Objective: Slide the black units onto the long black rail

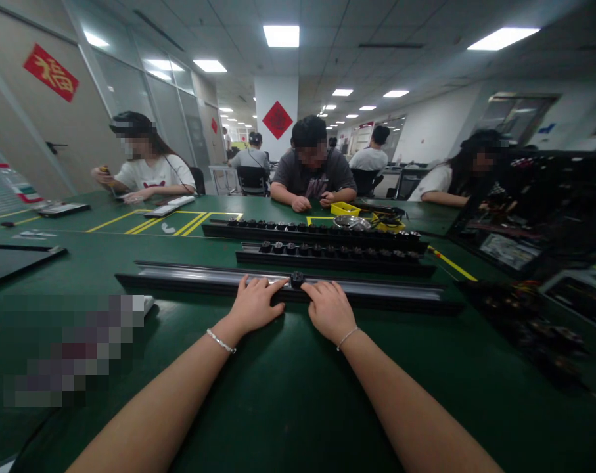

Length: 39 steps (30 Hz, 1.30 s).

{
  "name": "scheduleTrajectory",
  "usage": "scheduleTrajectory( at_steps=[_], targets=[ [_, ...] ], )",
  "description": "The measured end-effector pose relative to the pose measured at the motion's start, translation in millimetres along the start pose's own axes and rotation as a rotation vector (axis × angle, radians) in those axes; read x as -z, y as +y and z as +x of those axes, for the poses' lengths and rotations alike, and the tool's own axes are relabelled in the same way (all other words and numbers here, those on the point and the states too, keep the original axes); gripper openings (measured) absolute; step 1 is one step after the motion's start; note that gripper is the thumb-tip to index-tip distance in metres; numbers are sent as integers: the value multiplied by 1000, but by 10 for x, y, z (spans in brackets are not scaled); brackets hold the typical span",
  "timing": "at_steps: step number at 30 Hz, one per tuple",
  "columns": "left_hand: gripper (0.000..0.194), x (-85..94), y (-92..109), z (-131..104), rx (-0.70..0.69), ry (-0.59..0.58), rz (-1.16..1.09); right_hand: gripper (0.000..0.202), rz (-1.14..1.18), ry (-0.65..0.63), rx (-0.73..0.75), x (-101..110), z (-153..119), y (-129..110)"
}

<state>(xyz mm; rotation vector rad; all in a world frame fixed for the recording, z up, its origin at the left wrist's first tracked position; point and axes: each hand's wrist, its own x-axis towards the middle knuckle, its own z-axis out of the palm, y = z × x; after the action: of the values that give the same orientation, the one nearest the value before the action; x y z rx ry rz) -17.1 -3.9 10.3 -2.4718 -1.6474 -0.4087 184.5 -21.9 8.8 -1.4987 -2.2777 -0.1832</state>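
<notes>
A long black rail (179, 276) with a shiny inner channel lies across the green table (278, 394) in front of me. One small black part (297, 280) sits in the channel near its middle. Left of that part, my left hand (255, 303) rests on the rail, fingers spread, index fingertip beside the part. On the other side my right hand (331, 309) lies on the rail with its fingers apart, a fingertip close to the part. Neither hand is closed round anything.
Beyond are two black rails (337, 261) (229, 230) holding several black parts. Yellow trays (345, 209) and a metal bowl (351, 223) stand farther back. Dark parts and cables (529, 322) lie at right, a black frame (16, 259) at left. Several people sit around.
</notes>
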Motion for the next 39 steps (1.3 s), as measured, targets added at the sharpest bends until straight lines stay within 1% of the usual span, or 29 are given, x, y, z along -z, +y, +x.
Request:
scheduleTrajectory(
  at_steps=[12, 21, 30, 39],
  targets=[
    [57, 17, 3, -2, -3, -3, -1, 43, -1, 1, -16, -4, -15, 41],
    [57, -1, -5, -2, -7, 12, 9, 42, -2, 2, -34, 26, -22, 27],
    [57, 16, 4, -3, 1, -8, -2, 44, -26, -13, -52, 27, -26, 51],
    [58, 12, 10, -15, -11, 5, 32, 44, 11, 23, -44, 8, -44, 54]
  ],
)
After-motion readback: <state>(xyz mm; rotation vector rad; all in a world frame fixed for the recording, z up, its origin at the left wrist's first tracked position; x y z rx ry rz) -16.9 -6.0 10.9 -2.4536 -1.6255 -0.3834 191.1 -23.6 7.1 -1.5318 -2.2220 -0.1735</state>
